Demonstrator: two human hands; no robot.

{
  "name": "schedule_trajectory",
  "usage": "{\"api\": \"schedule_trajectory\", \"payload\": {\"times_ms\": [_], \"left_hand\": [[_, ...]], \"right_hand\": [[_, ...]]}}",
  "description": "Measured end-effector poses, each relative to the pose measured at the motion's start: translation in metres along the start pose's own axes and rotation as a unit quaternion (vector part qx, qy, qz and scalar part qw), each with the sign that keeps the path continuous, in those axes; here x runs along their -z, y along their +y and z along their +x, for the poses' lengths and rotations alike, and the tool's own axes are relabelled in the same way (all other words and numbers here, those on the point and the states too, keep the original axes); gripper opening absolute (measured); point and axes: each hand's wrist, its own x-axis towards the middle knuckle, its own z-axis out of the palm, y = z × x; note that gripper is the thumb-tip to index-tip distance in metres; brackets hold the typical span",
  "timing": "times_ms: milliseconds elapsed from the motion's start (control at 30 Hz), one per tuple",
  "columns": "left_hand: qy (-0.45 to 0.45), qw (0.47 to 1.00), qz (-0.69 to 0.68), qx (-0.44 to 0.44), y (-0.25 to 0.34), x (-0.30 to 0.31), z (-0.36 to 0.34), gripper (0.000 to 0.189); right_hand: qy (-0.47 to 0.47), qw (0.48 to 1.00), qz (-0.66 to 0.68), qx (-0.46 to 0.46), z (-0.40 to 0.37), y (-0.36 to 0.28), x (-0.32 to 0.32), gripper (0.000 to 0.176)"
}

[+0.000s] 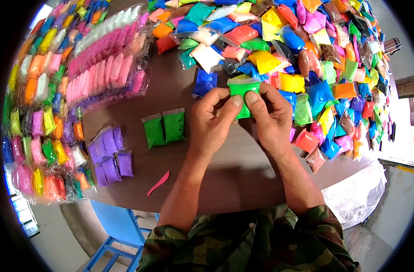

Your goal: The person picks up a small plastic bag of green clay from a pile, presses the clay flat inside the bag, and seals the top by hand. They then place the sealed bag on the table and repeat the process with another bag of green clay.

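Both my hands hold one green packet (244, 88) above the table's middle, thumbs pressed on its front. My left hand (214, 115) grips its left side and my right hand (272, 115) its right side; the fingers behind it are partly hidden. Left of my left hand, two green packets (164, 128) lie side by side. Farther left is a group of several purple packets (109, 154). A pink plastic knife (158, 183) rests near the table's front edge. Just beyond my hands lies a blue packet (204, 83).
A large heap of mixed coloured packets (322, 90) covers the back and right of the brown table (170, 199). Bagged rows of packets (105, 68) stand at the left. A blue chair (118, 222) is at the lower left, clear plastic sheeting (356, 195) at the lower right.
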Motion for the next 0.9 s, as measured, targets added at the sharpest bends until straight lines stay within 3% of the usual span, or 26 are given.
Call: {"api": "schedule_trajectory", "payload": {"times_ms": [167, 233, 433, 567, 667, 900], "left_hand": [[0.040, 0.996, -0.076, 0.019, 0.008, -0.009, 0.000, 0.020], [0.041, 0.998, -0.049, 0.010, 0.006, -0.005, 0.001, 0.020], [0.037, 0.999, 0.009, -0.024, -0.002, 0.003, 0.000, 0.018], [0.045, 0.999, 0.009, -0.024, 0.003, -0.001, 0.000, 0.017], [0.083, 0.996, -0.010, -0.007, 0.013, -0.011, 0.001, 0.017], [0.053, 0.998, -0.007, -0.021, 0.005, -0.001, -0.001, 0.015]], "right_hand": [[0.006, 0.997, 0.071, -0.033, 0.000, -0.007, -0.003, 0.020], [-0.009, 1.000, -0.005, -0.011, 0.000, 0.003, 0.001, 0.018], [-0.010, 0.998, -0.052, 0.016, 0.000, 0.013, 0.003, 0.019], [-0.016, 0.998, -0.057, 0.005, 0.000, 0.009, 0.003, 0.020], [0.015, 0.999, 0.015, -0.030, -0.001, 0.004, -0.002, 0.019], [0.005, 0.996, -0.084, -0.001, -0.001, 0.002, 0.001, 0.013]]}}
